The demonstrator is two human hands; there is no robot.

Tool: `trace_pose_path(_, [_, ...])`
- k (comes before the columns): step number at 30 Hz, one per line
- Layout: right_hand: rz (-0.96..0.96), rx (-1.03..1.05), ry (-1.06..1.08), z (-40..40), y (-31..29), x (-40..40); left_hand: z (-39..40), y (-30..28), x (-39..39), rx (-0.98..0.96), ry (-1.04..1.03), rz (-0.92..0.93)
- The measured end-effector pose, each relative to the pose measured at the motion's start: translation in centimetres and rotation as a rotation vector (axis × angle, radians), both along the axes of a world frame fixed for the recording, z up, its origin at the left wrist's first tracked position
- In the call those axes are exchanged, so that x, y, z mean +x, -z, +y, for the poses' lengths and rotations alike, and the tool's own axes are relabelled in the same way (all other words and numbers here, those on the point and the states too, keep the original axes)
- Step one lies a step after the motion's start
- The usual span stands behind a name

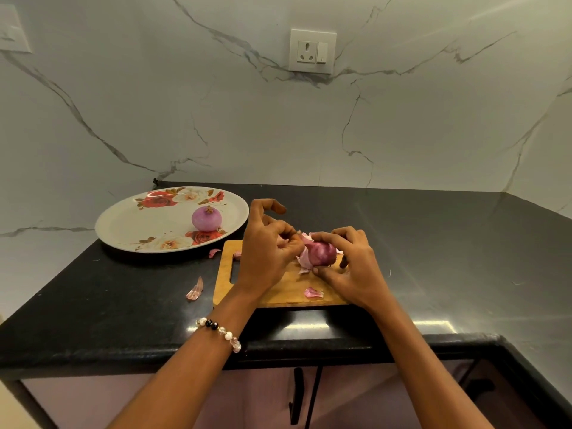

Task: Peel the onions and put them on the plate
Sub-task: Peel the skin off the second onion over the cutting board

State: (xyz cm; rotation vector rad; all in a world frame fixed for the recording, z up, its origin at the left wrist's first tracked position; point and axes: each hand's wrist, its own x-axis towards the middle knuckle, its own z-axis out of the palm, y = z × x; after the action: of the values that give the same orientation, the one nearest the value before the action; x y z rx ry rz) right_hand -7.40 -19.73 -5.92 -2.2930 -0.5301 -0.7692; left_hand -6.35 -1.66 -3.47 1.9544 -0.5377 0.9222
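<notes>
Head view shows one peeled purple onion (206,218) on the floral white plate (123,224), while right of it the left hand (269,246) pinches loose skin and the right hand (346,264) grips a half-peeled red onion (322,252).

A white plate (123,226) patterned with red and cream roses carries a pale purple onion (206,218), while right of the plate a tan wooden board (278,289) holds a darker red-purple onion (322,252) on the speckled black counter (108,305) beneath grey-veined white marble wall (216,119).
</notes>
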Motion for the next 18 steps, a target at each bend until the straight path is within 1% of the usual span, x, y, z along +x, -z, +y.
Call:
trace_pose_path(3, [-0.005, -0.027, -0.012, 0.2, 0.1, 0.0, 0.2, -0.1, 0.2, -0.078, -0.019, 0.003])
trace_pose_path(8, [-0.017, -0.023, -0.015, 0.1, 0.1, 0.0, 0.1, 0.4, 0.8, -0.01, -0.043, -0.049])
trace_pose_path(11, [-0.018, -0.02, -0.024, 0.2, 0.1, 0.1, 0.1, 0.5, 0.9, 0.012, -0.035, -0.033])
trace_pose_path(18, [-0.046, -0.057, -0.012, 0.0, 0.5, 0.2, 0.1, 1.0, 0.8, 0.261, 0.055, -0.073])
